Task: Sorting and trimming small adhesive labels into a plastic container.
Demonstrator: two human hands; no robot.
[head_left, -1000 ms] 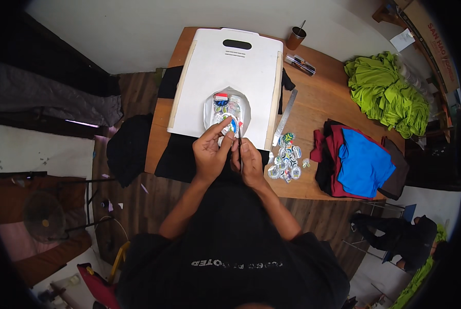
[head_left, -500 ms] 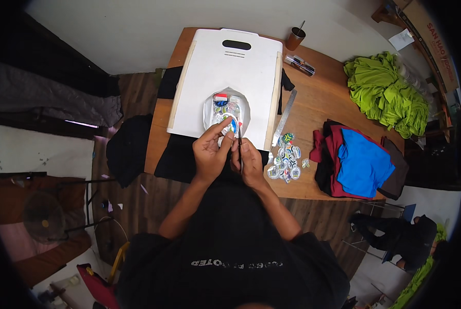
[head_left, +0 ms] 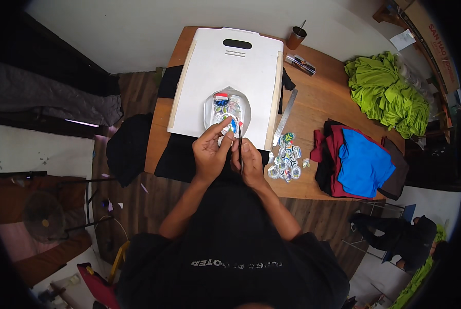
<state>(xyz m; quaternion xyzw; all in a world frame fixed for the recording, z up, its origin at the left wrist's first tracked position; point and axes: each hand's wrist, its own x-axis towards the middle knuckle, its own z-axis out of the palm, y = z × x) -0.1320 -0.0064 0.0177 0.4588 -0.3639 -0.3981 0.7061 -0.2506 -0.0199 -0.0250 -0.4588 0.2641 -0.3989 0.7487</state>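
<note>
My left hand (head_left: pixel 210 149) pinches a small round colourful sticker (head_left: pixel 229 125) at the near edge of a clear sheet of stickers (head_left: pixel 227 107). That sheet lies on a white board (head_left: pixel 225 72) with a handle slot. My right hand (head_left: pixel 249 161) sits close beside the left and grips a thin dark tool (head_left: pixel 240 144), its tip pointing up at the sticker. Both hands hover over a black cloth (head_left: pixel 181 157) at the near edge of the wooden table (head_left: pixel 318 103).
Several cut round stickers (head_left: pixel 287 157) lie to the right of my hands, next to a metal ruler (head_left: pixel 285 117). Folded red, blue and dark shirts (head_left: pixel 356 159) and a green pile (head_left: pixel 387 95) fill the table's right. A cup (head_left: pixel 296 37) and pens (head_left: pixel 302 64) stand at the back.
</note>
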